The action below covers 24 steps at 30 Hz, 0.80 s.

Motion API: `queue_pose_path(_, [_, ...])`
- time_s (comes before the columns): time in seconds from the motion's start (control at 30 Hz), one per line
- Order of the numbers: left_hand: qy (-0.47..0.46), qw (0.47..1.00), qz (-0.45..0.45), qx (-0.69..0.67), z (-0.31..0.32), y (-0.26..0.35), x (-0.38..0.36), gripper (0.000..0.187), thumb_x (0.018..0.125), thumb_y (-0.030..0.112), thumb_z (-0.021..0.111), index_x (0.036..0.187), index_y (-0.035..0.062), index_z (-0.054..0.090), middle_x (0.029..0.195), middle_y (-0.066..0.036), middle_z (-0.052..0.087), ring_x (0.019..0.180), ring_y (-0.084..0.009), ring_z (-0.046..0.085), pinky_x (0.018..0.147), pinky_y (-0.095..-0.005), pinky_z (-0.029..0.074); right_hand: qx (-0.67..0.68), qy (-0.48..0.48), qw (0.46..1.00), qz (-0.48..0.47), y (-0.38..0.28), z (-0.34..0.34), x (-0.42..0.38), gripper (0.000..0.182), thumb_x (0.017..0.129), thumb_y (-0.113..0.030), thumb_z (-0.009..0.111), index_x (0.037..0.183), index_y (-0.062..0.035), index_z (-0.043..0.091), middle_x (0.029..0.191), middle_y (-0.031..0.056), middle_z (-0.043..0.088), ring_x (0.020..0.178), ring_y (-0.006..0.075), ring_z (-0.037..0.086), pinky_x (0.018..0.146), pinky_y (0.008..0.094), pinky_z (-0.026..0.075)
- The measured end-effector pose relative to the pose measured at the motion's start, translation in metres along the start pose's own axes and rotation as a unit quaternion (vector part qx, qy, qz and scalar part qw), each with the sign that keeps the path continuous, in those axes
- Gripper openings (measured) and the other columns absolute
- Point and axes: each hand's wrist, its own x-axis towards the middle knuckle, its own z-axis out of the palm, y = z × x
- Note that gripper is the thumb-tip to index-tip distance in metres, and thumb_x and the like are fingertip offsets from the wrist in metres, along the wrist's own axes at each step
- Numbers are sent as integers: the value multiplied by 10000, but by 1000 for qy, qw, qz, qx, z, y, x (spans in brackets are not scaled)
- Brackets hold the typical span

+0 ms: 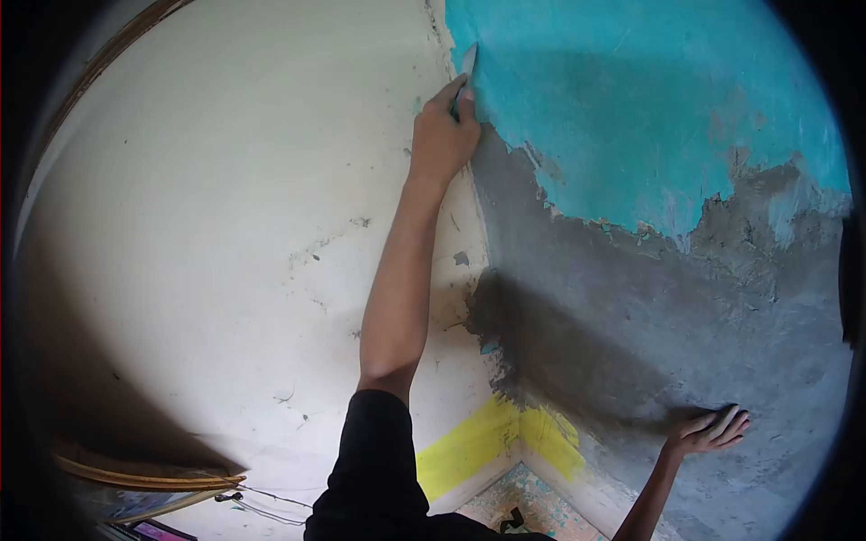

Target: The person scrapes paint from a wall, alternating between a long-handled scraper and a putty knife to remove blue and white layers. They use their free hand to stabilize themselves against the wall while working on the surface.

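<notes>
Scraping in the wall corner, the left hand (442, 135) is gripping what looks like a scraper (467, 65) against the turquoise paint (631, 108); the right hand (708, 431) is resting flat, fingers spread, on bare grey plaster (649, 316); the lower stretch is already stripped, the upper paint is remaining.

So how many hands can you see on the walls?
2. The left hand is up high at the corner, holding a scraper against the turquoise paint. The right hand lies flat on the bare grey wall, low down.
</notes>
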Motion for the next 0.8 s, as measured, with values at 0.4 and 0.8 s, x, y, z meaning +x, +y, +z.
queue_pose_path(0.4, [2,998,-60,14,-2,-5,29,388,934,231,498,1251,37,610,1076,-279,652,1009,-417,640,890,-434,500,9,-8,1000,4,0,-1,0,422,999,-199,393,1313,41,542,1429,209,464,1377,346,383,1170,474,153])
queue_pose_path(0.8, [-46,996,-71,-5,-14,-2,32,428,947,268,501,1273,5,588,1123,-273,651,1073,-358,643,937,-387,475,6,-10,1000,13,4,-3,-5,455,1003,-255,385,1306,41,550,1424,211,469,1372,344,392,1168,471,159])
